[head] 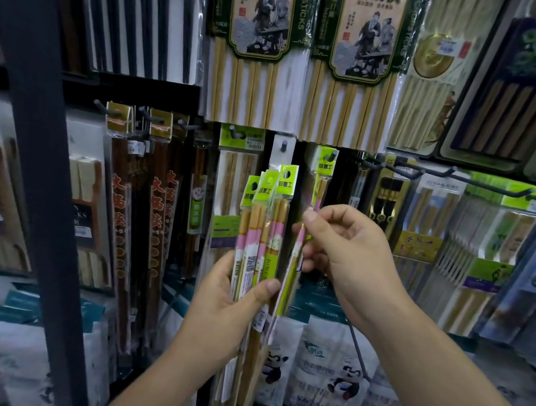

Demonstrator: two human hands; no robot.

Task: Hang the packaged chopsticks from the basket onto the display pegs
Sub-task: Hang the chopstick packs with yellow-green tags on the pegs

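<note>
My left hand [224, 302] grips a bunch of several narrow chopstick packs [261, 232] with lime-green header cards and pink bands, held upright at the centre. My right hand [348, 257] pinches one more such pack [319, 189] near its upper part. That pack's green header [325, 162] sits at a dark display peg [332, 156], and whether the hole is on the peg is unclear. To its left a peg [283, 146] carries only a white card. No basket is visible.
Hanging chopstick packs crowd the wall: dark red ones [123, 204] at left, large bamboo sets [256, 48] above, boxed sets [512, 98] upper right. Long bare hooks [467, 178] jut out at right. A dark upright post [42, 173] stands left. Panda-printed bags [334, 365] lie below.
</note>
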